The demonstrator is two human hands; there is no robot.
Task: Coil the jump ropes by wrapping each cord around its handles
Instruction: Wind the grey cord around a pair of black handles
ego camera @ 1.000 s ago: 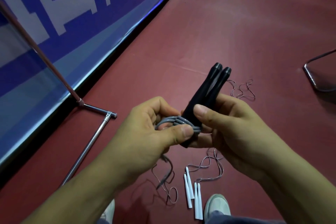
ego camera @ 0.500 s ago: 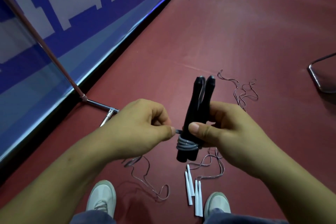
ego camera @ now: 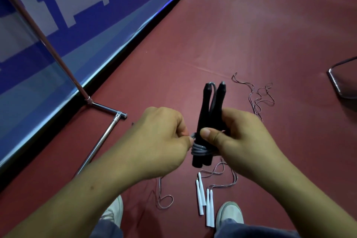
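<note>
Two black jump-rope handles (ego camera: 207, 108) stand upright side by side, gripped by my right hand (ego camera: 237, 137) with the thumb across their front. A grey cord (ego camera: 200, 149) is wound in several turns around their lower part. My left hand (ego camera: 160, 141) pinches the cord's free part right beside the coil, at the left of the handles. On the floor below lie several white handles (ego camera: 204, 199) with thin pinkish cords (ego camera: 258, 98) trailing loose.
The floor is dark red matting (ego camera: 251, 35). A chrome stand (ego camera: 104, 137) with a slanted pole runs along the left, in front of a blue and white banner (ego camera: 58, 15). A dark metal frame (ego camera: 342, 81) is at the right edge. My two shoes (ego camera: 229, 213) show at the bottom.
The handles went from tilted to upright. My left hand moved from over the coil to its left side, pulling the cord taut; the loose cord on the floor shortened.
</note>
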